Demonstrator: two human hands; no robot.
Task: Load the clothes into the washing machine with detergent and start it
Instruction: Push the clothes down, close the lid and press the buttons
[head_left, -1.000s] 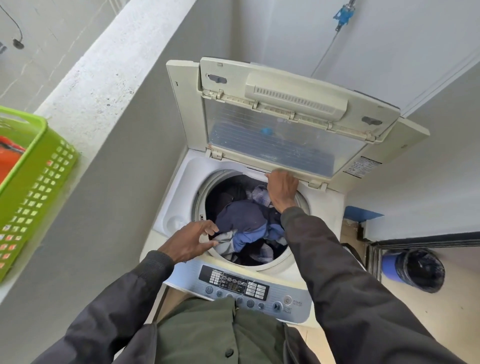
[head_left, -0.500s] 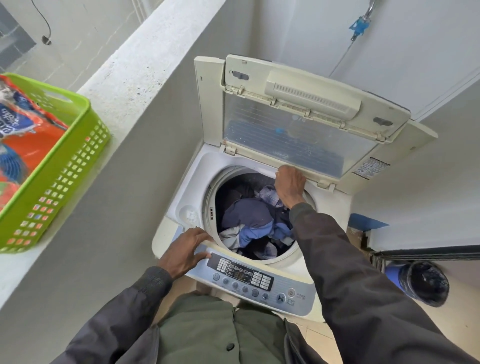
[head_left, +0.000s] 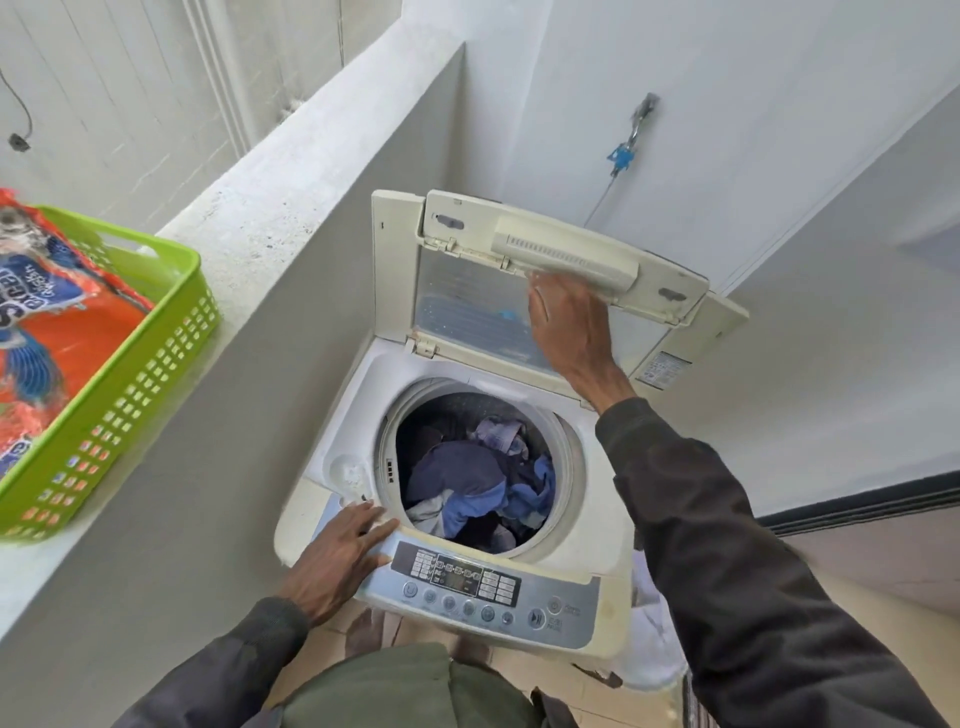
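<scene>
The top-loading washing machine (head_left: 597, 525) stands open, its folded lid (head_left: 467, 296) raised at the back. Dark blue, light blue and pale clothes (head_left: 467, 483) lie heaped in the drum. My right hand (head_left: 566, 327) reaches up to the lid's handle bar (head_left: 571, 254), with its fingertips tucked under the bar's lower edge. My left hand (head_left: 343, 551) rests flat, fingers spread, on the machine's front left corner beside the control panel (head_left: 467, 577). An orange and blue detergent bag (head_left: 52, 322) lies in a green basket (head_left: 130, 395) at the left.
The basket sits on a grey concrete ledge (head_left: 291, 171) that runs along the machine's left side. A tap with a blue fitting (head_left: 623, 150) is on the white wall behind the lid. Tiled floor shows to the right of the machine.
My right hand has left the drum's rim and risen to the lid's handle. My left hand has slid from the drum's edge to the front left corner. The view has swung left.
</scene>
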